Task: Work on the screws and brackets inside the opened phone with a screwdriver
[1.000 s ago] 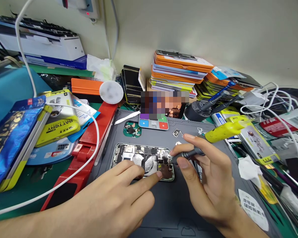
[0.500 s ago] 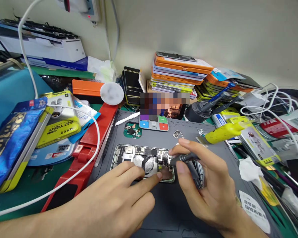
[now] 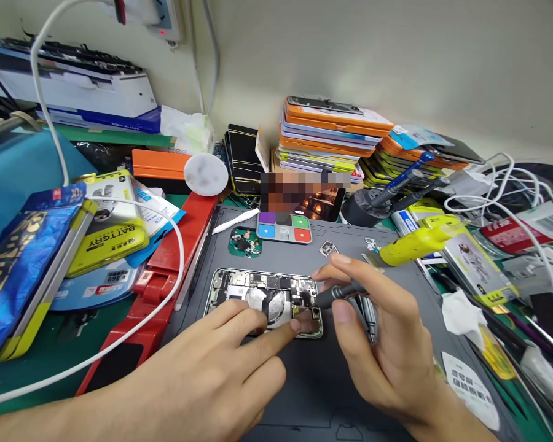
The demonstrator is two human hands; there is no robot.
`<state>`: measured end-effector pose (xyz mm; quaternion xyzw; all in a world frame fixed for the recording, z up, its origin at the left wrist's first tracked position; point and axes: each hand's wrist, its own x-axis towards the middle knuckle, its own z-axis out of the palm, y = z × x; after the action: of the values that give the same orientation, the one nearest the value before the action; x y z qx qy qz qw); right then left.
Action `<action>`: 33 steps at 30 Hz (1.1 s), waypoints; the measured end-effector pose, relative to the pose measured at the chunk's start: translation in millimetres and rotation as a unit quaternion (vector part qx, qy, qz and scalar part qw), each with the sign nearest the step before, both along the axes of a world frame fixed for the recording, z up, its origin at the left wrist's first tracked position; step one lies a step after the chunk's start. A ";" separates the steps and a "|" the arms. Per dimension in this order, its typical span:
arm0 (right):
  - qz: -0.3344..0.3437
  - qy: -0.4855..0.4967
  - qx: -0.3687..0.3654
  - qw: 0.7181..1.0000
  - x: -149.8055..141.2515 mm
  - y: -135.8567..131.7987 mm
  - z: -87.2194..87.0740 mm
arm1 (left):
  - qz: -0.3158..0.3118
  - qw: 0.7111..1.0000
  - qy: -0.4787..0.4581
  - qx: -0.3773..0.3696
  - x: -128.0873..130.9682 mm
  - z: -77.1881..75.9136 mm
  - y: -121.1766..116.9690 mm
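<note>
An opened phone (image 3: 283, 281) lies on the grey mat, its circuit boards and a round silver coil bared. My left hand (image 3: 216, 356) rests over its near edge, fingers apart and thumb bent. The outstretched index fingertip touches the brownish patch at the phone's lower right. In my right hand (image 3: 396, 344) is a dark grey screwdriver (image 3: 334, 296), slanted with its front end at the phone's right end; the tip is too small to make out. Under that hand, more dark metal tool shafts (image 3: 367, 319) lie partly hidden. A small metal part (image 3: 327, 247) sits just beyond.
Behind the phone are a small green board (image 3: 245, 244), a coloured tray (image 3: 286, 230) and a propped screen (image 3: 322, 202). A red clamp-like tool (image 3: 159, 282) and white cable flank the left. Rightward stand a screwdriver holder (image 3: 362, 209) and a yellow bottle (image 3: 415, 242).
My right thumb has shifted slightly away from the screwdriver handle, and the screwdriver's angle has changed a little. My left hand and the phone stay nearly as they were. The propped screen's picture differs.
</note>
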<state>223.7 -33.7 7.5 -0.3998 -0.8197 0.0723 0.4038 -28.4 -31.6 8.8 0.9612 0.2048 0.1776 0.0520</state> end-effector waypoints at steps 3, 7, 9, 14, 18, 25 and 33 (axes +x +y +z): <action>-0.013 -0.009 -0.002 1.000 -1.1 -0.6 1.4 | 0.006 1.000 -0.001 0.004 1.3 0.5 -0.5; -0.012 -0.016 0.020 1.000 -1.8 0.4 2.1 | 0.005 1.000 -0.002 0.009 1.4 -2.7 -0.5; -0.014 -0.017 0.023 0.999 -1.9 0.9 2.1 | -0.003 1.000 -0.005 0.004 0.5 -4.3 -1.0; -0.017 -0.022 0.028 0.999 -2.5 1.1 1.3 | 0.002 1.000 -0.006 -0.001 -0.2 -3.3 -2.0; -0.018 -0.019 0.020 0.999 -2.8 0.0 1.8 | 0.004 1.000 -0.001 0.006 0.7 -1.6 -1.6; -0.012 -0.016 0.022 1.000 -2.5 -0.2 0.8 | 0.007 1.000 -0.004 0.006 1.5 0.8 -1.5; -0.017 -0.014 0.018 1.000 -3.1 -0.2 -0.7 | 0.012 1.000 -0.009 0.004 1.5 -1.6 -2.0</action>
<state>220.6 -33.9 6.8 -0.4078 -0.8195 0.0447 0.4002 -26.9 -33.6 7.2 0.9572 0.2149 0.1878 0.0474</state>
